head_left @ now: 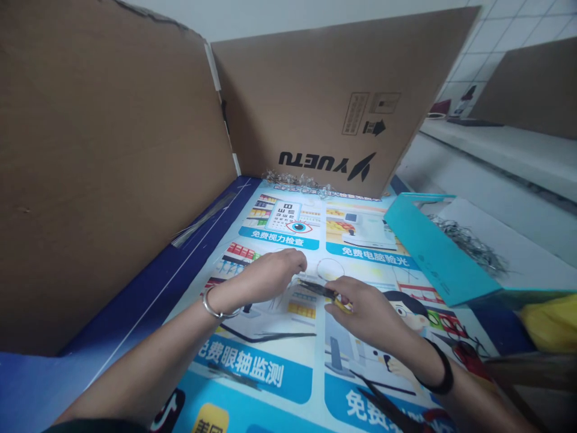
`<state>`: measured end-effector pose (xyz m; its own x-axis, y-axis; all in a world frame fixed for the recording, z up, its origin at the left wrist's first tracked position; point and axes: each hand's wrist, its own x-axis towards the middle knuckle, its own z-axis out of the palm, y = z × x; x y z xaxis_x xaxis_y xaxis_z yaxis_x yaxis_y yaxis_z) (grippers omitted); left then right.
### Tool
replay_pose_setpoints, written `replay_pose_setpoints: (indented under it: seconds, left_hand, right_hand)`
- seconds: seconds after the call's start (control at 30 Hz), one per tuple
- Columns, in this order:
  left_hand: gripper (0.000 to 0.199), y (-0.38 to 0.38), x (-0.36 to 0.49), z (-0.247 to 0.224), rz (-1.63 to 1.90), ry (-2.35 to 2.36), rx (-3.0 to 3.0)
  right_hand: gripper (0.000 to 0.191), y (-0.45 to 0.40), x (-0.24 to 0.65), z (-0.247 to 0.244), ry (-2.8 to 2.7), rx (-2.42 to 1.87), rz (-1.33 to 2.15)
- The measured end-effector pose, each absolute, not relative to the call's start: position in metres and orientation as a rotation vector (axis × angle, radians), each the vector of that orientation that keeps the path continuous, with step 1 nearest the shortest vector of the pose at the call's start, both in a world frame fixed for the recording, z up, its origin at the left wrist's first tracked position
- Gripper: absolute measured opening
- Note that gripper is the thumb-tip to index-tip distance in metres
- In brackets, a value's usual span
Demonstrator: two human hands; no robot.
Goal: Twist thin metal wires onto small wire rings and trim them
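My right hand (pixel 363 307) is wrapped round a pair of pliers (pixel 315 288) with dark jaws and yellow on the handles. Just left of the jaws, my left hand (pixel 277 273) is closed in a pinch. A thin, pale wire-like piece shows between its fingers and the plier tips, too small to make out fully. Both hands are above a printed blue-and-white mat (pixel 318 343). Thin dark wires (pixel 283 335) lie on the mat below them. More dark strands (pixel 234 377) are nearer to me.
Cardboard panels (pixel 315 90) stand at the back and left. Along the back one lies a heap of small wire pieces (pixel 297 180). At right is a teal box (pixel 424 258) with a tangle of wires (pixel 473 243). Dark-bladed scissors (pixel 383 403) lie at front right.
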<state>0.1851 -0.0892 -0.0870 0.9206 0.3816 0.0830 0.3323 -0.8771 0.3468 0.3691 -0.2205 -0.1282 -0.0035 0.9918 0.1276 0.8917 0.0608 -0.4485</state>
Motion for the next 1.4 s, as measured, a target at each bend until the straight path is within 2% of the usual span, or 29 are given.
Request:
replay_pose_setpoints:
  seconds: [0.13, 0.37, 0.63, 0.83, 0.97, 1.2, 1.4]
  left_hand:
    - [0.016, -0.085, 0.184, -0.087, 0.148, 0.588, 2.630]
    - [0.013, -0.072, 0.182, -0.094, 0.172, 0.737, 2.345]
    - [0.012, -0.097, 0.194, -0.105, 0.420, 1.020, 2.764]
    - [0.015, -0.121, 0.199, -0.117, 0.441, 0.872, 2.901]
    - [0.015, -0.128, 0.200, -0.120, 0.461, 0.787, 2.913]
    - [0.008, -0.122, 0.202, -0.106, 0.314, 0.605, 2.240]
    - [0.009, -0.121, 0.205, -0.116, 0.282, 0.561, 1.810]
  right_hand:
    - [0.028, -0.222, 0.365, -0.127, -1.990, -1.896, 0.331]
    - [0.022, -0.221, 0.367, -0.130, -1.929, -1.935, 0.328]
    - [0.017, -0.218, 0.368, -0.131, -1.635, -1.747, 0.656]
    - [0.017, -0.218, 0.357, -0.118, -1.490, -1.629, 0.716]
    - [0.009, -0.218, 0.353, -0.116, -1.443, -1.601, 0.825]
    - [0.009, -0.217, 0.356, -0.123, -1.301, -1.501, 1.001]
    - [0.012, -0.218, 0.354, -0.120, -1.195, -1.456, 1.078]
